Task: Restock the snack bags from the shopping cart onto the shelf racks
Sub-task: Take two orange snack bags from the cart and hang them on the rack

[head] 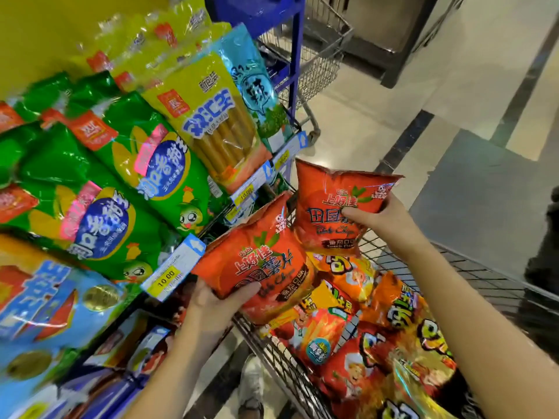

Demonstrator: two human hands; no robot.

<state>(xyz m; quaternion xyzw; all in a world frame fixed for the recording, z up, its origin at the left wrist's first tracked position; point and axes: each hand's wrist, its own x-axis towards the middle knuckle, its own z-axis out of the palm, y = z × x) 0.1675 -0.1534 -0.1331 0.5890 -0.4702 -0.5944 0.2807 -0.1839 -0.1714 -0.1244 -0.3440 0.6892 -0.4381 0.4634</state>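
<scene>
Shelf racks [298, 55] at left are stocked with green bags [99, 207]; a price label [172, 273] is fixed below them. Just beside this label, the first orange bag [257, 261] is held tilted over the shopping cart [484, 267] rim, top seal turned up towards the shelf, long axis slanting down to the right. Its lower left corner is gripped by the left hand [211, 300], thumb laid across the printed face, fingers hidden behind. The second orange bag [332, 207] is held nearly upright, seal uppermost. Its right edge is pinched by the right hand [381, 219], thumb in front. Further snack bags [363, 343] are piled in the cart below.
</scene>
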